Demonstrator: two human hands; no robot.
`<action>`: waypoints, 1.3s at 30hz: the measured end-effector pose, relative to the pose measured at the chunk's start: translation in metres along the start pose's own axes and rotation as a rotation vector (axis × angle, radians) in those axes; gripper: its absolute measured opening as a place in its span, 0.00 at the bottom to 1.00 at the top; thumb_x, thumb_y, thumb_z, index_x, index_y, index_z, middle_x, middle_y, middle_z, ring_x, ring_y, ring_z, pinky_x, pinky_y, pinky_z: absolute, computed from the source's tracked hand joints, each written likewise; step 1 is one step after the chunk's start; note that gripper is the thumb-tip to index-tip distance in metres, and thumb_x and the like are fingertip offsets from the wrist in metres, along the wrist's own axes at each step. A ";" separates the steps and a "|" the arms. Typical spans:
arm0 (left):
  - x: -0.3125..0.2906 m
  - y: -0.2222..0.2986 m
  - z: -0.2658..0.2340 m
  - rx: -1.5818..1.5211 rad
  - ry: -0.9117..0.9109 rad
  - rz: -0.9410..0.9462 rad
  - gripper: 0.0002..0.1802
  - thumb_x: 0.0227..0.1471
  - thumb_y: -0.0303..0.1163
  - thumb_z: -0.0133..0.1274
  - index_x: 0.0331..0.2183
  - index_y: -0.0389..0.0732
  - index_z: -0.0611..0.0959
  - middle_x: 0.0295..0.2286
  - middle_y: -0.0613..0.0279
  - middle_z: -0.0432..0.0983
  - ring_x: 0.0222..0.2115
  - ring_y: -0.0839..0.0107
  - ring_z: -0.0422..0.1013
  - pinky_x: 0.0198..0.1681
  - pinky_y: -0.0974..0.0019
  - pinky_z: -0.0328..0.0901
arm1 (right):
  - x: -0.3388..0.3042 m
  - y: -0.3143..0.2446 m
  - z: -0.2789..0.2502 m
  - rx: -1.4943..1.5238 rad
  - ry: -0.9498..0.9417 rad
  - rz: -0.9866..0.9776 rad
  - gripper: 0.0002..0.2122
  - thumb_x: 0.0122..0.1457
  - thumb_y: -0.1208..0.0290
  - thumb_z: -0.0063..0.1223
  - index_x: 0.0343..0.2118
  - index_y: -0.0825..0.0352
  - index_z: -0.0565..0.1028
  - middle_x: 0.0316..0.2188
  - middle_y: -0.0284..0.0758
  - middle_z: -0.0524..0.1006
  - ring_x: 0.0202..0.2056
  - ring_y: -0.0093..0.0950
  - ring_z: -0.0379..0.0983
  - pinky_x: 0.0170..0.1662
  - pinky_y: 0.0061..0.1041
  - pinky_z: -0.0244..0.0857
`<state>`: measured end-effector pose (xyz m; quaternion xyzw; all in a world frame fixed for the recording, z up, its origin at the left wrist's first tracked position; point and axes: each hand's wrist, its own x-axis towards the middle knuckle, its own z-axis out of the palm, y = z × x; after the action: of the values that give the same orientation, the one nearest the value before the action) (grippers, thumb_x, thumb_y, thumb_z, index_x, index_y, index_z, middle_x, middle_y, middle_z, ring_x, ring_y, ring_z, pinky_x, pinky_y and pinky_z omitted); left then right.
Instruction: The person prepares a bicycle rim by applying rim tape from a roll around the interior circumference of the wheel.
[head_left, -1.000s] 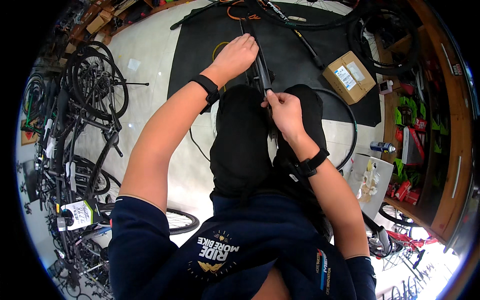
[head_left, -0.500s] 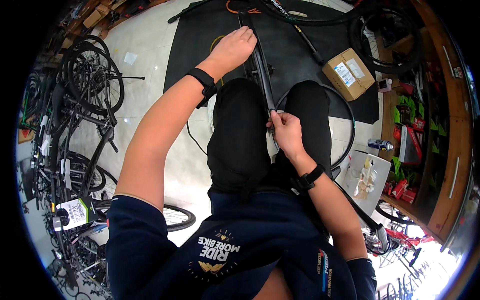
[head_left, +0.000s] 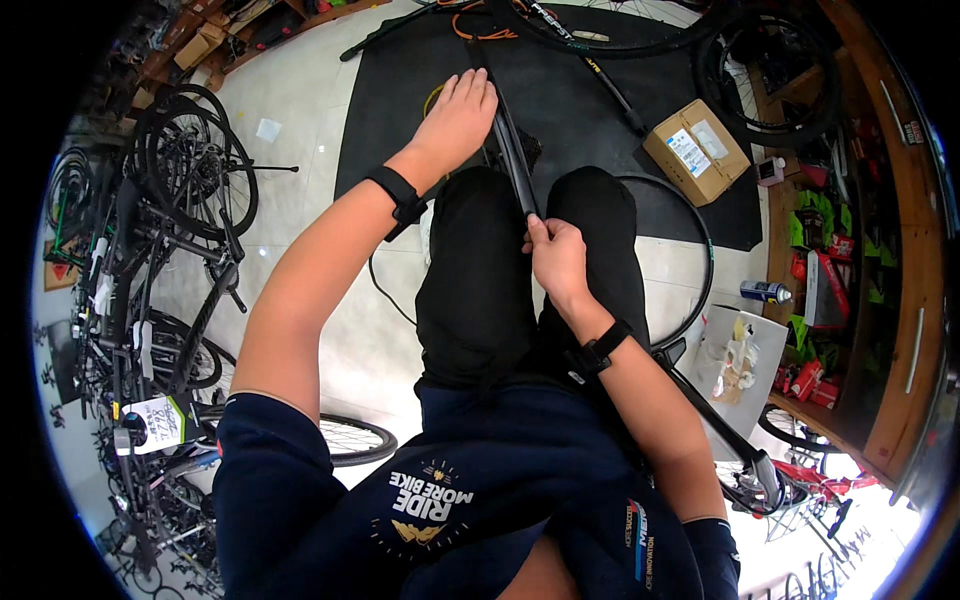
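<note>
A black bicycle tyre (head_left: 515, 165) on a wheel stands edge-on between my knees, running away from me. A dark cassette (head_left: 534, 149) shows at its right side. Farther up the tyre lies my left hand (head_left: 455, 120), its fingers close together over the left edge and its thumb hidden. Closer to me, my right hand (head_left: 558, 258) pinches the near part of the tyre between thumb and fingers. The lower part of the wheel is hidden by my legs.
Under the work lies a black mat (head_left: 400, 90). A cardboard box (head_left: 695, 150) sits on its right side, near a loose thin black tyre (head_left: 708, 270). Bicycles (head_left: 190, 160) crowd the left. A spray can (head_left: 766, 292) and wooden shelving (head_left: 905, 330) stand at the right.
My left hand has slid a little toward me and to the left, its fingers now straighter. My right hand has shifted slightly left, still pinching the tyre.
</note>
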<state>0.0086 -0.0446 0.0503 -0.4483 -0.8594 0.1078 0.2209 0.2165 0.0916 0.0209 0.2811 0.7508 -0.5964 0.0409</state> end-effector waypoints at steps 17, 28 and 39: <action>-0.037 0.092 -0.041 -0.026 0.130 0.196 0.17 0.47 0.29 0.52 0.36 0.27 0.84 0.44 0.45 0.76 0.51 0.53 0.70 0.58 0.50 0.62 | 0.004 0.012 0.007 0.059 -0.002 0.019 0.20 0.66 0.59 0.52 0.27 0.74 0.79 0.22 0.44 0.81 0.29 0.39 0.81 0.37 0.36 0.71; -0.002 0.047 -0.026 -0.029 0.367 0.382 0.09 0.42 0.32 0.54 0.25 0.37 0.84 0.32 0.55 0.78 0.42 0.57 0.74 0.49 0.53 0.65 | 0.016 0.004 0.000 0.129 -0.007 -0.064 0.22 0.66 0.56 0.52 0.27 0.74 0.79 0.22 0.42 0.80 0.27 0.34 0.79 0.36 0.32 0.70; -0.018 0.024 -0.037 -0.101 0.133 0.335 0.12 0.45 0.30 0.58 0.34 0.35 0.85 0.38 0.57 0.81 0.46 0.62 0.75 0.55 0.53 0.65 | -0.004 -0.030 -0.017 0.082 -0.037 -0.146 0.21 0.66 0.59 0.53 0.26 0.76 0.79 0.19 0.41 0.79 0.24 0.31 0.79 0.33 0.32 0.70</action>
<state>0.0527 -0.0457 0.0685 -0.6020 -0.7604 0.0699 0.2335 0.2104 0.1012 0.0539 0.2159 0.7433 -0.6331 -0.0005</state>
